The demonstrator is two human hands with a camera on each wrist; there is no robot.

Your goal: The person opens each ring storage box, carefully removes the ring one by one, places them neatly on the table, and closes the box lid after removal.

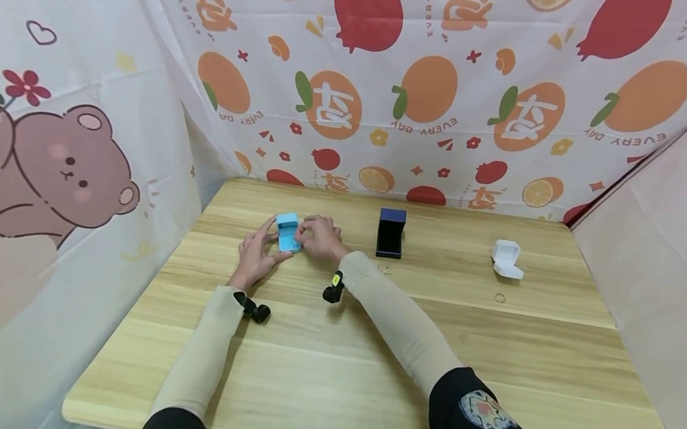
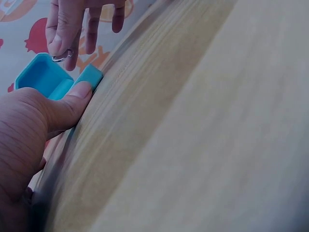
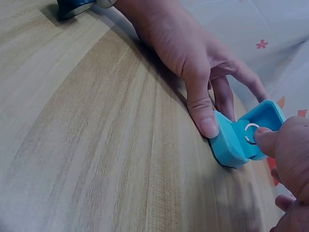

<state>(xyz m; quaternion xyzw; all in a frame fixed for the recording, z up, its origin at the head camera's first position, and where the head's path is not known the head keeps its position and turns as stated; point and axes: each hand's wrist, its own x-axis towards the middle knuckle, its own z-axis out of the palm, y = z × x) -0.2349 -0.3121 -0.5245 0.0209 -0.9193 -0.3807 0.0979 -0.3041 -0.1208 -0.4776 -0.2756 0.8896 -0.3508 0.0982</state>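
Note:
In the head view a small turquoise ring box stands with its lid up at the left of the table. My left hand steadies it, the thumb on the base's front and other fingers at the lid's side. My right hand comes in from the right and pinches a thin silver ring. The right wrist view has that ring upright between thumb and finger, at the box's opening. Seen from the left wrist, the ring hangs just above the open box; whether it touches the inside I cannot tell.
A dark blue ring box stands with its lid up right of my hands, a ring in front of it. Farther right are an open white ring box and another ring. A printed curtain hangs behind the wooden table.

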